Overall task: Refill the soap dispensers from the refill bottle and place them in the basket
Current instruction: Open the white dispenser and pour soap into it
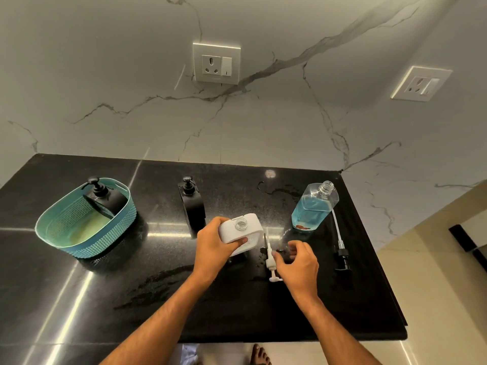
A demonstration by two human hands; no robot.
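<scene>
Grips the white dispenser (pixel 241 230) from the side with the left hand (pixel 213 243), fingers curled round its body. Keeps it steady and upright that way, near the front middle of the counter (pixel 79 299), with the open neck facing up. No pump on it right now, so the hole is ready for soap, or for the pump to go back in. Cannot tell how full it is, because the body is not see-through.

Reaches with the right hand (pixel 297 262) to the white pump (pixel 269 259), which lies flat on the counter just beside the white dispenser. Looks to pinch the pump near its collar with curled fingertips, though the hold is hard to see for sure. Lying there keeps its wet tube out of the way.

Off to the right, the refill bottle (pixel 315 206), standing with its cap off and blue soap about halfway up. Open and close by, so easy to grab and pour. Beside it, a black pump (pixel 342 256) with a long tube, lying on the counter, likely the bottle's own.

On the left, the blue basket (pixel 105 241), with the first black dispenser (pixel 105 196) leaning inside, pump on. Probably done already. Between the basket and the white dispenser, the second black dispenser (pixel 193 204), standing on the counter with its pump on, not yet in the basket.
</scene>
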